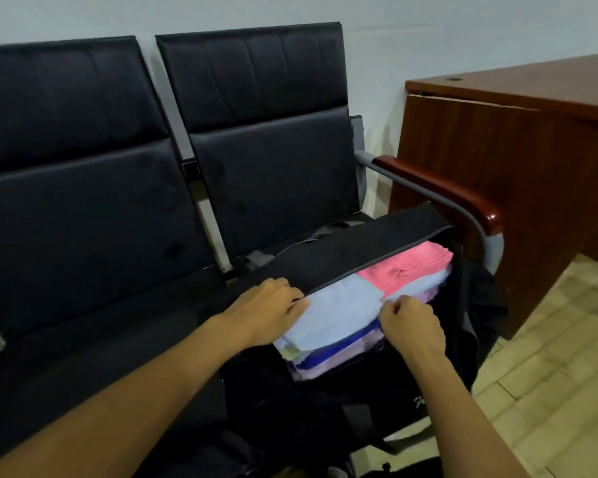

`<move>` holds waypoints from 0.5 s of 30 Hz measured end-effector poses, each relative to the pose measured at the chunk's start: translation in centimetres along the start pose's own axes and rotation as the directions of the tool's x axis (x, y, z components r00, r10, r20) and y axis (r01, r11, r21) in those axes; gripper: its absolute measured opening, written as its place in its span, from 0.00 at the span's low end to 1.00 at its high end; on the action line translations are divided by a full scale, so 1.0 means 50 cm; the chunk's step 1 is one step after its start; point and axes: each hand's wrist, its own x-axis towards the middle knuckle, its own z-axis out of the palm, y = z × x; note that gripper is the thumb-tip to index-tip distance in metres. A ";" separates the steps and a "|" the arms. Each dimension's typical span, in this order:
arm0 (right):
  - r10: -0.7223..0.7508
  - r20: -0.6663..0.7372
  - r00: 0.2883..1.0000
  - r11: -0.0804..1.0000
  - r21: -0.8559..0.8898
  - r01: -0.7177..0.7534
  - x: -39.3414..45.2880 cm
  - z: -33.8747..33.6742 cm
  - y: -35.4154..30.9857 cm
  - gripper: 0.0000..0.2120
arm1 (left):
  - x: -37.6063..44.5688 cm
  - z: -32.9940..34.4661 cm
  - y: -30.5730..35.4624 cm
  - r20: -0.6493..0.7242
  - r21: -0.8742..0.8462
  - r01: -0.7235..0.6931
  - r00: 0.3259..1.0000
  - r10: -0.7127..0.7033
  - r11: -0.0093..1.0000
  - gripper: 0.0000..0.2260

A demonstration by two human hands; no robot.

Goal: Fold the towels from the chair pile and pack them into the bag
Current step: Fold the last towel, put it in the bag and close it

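Observation:
A black bag (pixel 328 401) lies on the right chair seat with its opening gaping. Inside is a stack of folded towels: a light blue towel (pixel 342 308) on top at the left, a pink towel (pixel 408 267) at the right, purple and blue ones (pixel 339 360) below. My left hand (pixel 273 305) pinches the edge of the bag's upper flap (pixel 353 250) at its left end. My right hand (pixel 411 322) has its fingers curled at the near edge of the opening, pinching something small that I cannot make out.
Two joined black padded chairs (pixel 94 208) stand against a pale wall. A wooden armrest (pixel 456 191) curves past the bag's right end. A brown wooden desk (pixel 518 139) stands to the right on a tiled floor (pixel 549 357).

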 end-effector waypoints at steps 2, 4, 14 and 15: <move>0.081 0.283 0.956 0.972 -0.235 -0.012 -0.001 0.013 0.038 0.18 | -0.016 -0.003 0.016 0.021 -0.003 0.009 1.000 -0.008 1.000 0.15; 0.065 0.435 0.898 0.908 -0.399 0.127 -0.006 0.025 0.060 0.23 | -0.031 -0.009 0.029 0.020 -0.009 0.000 1.000 0.000 1.000 0.18; 0.015 0.419 0.908 0.851 -0.482 0.208 0.002 0.018 0.070 0.18 | -0.092 0.011 0.088 -0.047 0.124 -0.195 0.978 0.202 0.973 0.12; 0.004 0.404 0.915 0.852 -0.481 0.209 0.000 0.013 0.073 0.17 | -0.097 0.021 0.093 -0.017 0.154 -0.221 0.974 0.226 0.963 0.12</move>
